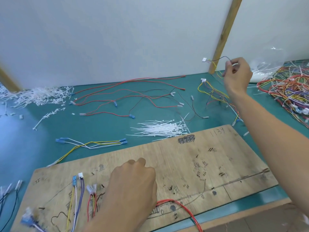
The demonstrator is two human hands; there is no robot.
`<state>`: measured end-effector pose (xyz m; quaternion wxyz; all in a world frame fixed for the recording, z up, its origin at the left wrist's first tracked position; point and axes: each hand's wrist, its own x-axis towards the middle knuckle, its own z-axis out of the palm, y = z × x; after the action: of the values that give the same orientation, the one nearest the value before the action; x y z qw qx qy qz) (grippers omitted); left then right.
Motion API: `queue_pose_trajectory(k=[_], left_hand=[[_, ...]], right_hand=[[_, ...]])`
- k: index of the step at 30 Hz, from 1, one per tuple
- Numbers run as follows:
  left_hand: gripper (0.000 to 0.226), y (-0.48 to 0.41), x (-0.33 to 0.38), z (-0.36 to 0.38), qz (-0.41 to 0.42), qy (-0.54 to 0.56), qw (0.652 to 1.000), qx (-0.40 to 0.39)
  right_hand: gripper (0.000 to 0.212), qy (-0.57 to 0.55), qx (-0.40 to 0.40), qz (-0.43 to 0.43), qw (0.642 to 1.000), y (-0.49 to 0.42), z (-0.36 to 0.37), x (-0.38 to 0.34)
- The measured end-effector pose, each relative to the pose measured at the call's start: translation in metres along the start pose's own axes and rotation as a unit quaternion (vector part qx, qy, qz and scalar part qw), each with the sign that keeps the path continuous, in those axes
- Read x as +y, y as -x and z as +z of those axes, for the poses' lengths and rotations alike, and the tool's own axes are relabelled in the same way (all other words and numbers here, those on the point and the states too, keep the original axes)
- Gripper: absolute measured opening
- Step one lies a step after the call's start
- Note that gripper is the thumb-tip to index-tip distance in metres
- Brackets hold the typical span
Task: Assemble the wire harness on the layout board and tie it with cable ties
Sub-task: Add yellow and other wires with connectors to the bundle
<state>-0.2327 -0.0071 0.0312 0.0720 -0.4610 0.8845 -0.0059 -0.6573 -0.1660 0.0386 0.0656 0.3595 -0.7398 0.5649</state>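
Right hand (237, 76) pinches wire (219, 59), likely limp and light; grip near plug (204, 59). Left hand (132, 186) curls on board (217, 156), hold unclear.

Plywood layout board (184, 164) in the foreground, left hand (132, 186) resting on it with fingers curled, red wires (184, 208) running out from under that hand, white cable ties (160, 129) heaped just beyond the board's far edge, right hand (237, 76) raised beyond its far right corner, pinching a thin wire (219, 59).

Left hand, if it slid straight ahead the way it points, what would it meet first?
The left hand would cross bare layout board, then probably meet the white cable ties beyond its far edge; depth is unclear.
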Motion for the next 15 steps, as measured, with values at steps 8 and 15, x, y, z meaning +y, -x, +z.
queue_pose_trajectory(k=[8, 15], left_hand=[[0.032, 0.002, 0.000, 0.002, -0.021, -0.005, 1.000, -0.001], [0.044, -0.001, 0.003, -0.019, -0.078, 0.069, 0.991, 0.086]], right_hand=[[0.035, -0.037, 0.015, -0.150, 0.988, 0.023, -0.040, -0.045], [0.028, 0.042, -0.015, -0.277, 0.960, 0.074, -0.080, -0.096]])
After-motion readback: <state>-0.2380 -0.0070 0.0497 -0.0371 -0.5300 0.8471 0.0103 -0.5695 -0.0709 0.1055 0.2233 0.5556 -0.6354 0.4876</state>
